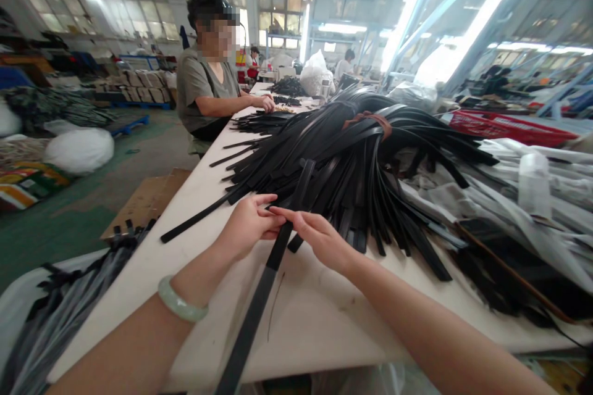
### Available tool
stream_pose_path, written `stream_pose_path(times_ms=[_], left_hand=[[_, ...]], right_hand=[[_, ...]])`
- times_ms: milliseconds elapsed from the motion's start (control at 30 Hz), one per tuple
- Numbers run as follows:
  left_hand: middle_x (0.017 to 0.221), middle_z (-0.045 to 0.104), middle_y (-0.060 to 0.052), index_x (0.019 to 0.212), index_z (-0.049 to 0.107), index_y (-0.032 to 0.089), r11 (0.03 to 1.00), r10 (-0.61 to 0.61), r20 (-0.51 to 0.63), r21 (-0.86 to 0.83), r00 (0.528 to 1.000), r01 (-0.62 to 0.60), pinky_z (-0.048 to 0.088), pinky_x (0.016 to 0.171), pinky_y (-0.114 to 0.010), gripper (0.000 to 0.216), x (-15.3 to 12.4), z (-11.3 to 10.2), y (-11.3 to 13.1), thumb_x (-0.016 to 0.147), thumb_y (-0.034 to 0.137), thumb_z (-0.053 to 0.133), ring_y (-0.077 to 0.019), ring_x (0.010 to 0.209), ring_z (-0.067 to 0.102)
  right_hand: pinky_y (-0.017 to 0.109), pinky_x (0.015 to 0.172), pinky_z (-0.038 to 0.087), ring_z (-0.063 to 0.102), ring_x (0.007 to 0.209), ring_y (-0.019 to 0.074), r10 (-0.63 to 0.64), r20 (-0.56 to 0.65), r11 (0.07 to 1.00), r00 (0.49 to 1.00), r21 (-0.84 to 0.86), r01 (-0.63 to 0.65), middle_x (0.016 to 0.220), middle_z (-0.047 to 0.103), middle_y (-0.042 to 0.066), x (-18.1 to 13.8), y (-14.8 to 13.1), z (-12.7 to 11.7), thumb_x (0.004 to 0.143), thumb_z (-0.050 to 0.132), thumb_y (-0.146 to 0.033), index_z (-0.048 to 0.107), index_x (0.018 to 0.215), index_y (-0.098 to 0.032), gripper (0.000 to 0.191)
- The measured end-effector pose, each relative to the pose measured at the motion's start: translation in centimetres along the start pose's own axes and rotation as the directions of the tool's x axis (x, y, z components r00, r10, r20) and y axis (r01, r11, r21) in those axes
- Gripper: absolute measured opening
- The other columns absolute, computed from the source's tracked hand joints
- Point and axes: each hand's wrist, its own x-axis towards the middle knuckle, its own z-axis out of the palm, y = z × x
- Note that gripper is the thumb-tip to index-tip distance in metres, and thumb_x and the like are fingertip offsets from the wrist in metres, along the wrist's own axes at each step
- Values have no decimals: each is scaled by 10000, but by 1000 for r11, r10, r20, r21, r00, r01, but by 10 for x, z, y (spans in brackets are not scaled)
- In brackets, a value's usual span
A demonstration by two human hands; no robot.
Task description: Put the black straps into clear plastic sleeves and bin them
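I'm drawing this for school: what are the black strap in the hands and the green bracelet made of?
The strap looks like black leather or imitation leather: flat, with a dull sheen. The bracelet could be polished jade or glass: pale green, smooth, glossy.

Held black strap cut off at the bottom edge, distant white-clad person too small for detail.

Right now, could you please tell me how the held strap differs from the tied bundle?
The strap is a single piece, while the bundle gathers many. The strap runs nearly straight below the hands; pieces of the bundle bend and droop. The strap shows no tie, whereas a brown tie crosses the bundle. Both look mostly black.
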Motion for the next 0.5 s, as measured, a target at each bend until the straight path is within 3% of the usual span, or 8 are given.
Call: stream_pose_path(times_ms=[133,200,267,300,400,433,500], left_hand=[[687,683,-1,1244,516,106,999,12,-35,49,999,-10,573,623,-292,560,5,-4,-2,729,136,735,-175,647,690],[668,677,-3,1204,528,115,984,8,-38,177,999,-2,563,616,-287,476,5,-13,1,770,199,704,-178,655,688],[650,678,-25,1035,601,115,914,-100,83,401,991,59,535,572,-270,315,3,-25,7,791,300,675,-181,621,676],[642,677,-37,924,629,116,853,-207,199,516,958,77,519,555,-262,267,1,-32,11,777,334,677,-181,604,666],[611,656,-34,694,650,129,730,-453,505,683,735,-19,468,533,-235,179,-4,-44,15,697,301,698,-152,560,610],[596,641,-23,660,649,134,728,-457,550,683,699,-61,449,527,-226,150,-4,-45,14,683,277,688,-138,546,585],[556,600,-3,623,637,143,735,-396,570,666,720,-124,410,507,-220,141,-3,-41,9,685,269,656,-122,516,535]], right_hand=[[411,969,469,619,1120,264,0,33,995,999,-100,3,1235,663,91,-1,12,6,870,549,-566,611,1287,-195,562],[416,972,469,618,1124,268,33,18,991,999,-131,-30,1237,660,112,2,18,4,876,534,-568,602,1294,-165,585],[417,963,476,621,1122,267,62,5,989,998,-134,-61,1239,656,127,3,20,2,895,484,-584,606,1286,-145,600],[414,955,483,623,1119,265,73,-2,989,997,-125,-73,1246,651,130,4,20,1,900,468,-592,610,1280,-144,604],[416,952,484,633,1103,263,87,-41,990,995,-111,-91,1221,665,124,4,17,-1,892,460,-616,631,1255,-160,607],[420,959,478,635,1098,265,80,-56,990,995,-111,-86,1193,680,122,4,15,-2,887,462,-625,639,1245,-163,611],[430,963,470,636,1094,272,55,-80,993,995,-104,-63,1145,699,123,3,12,-3,881,467,-634,640,1242,-157,623]])
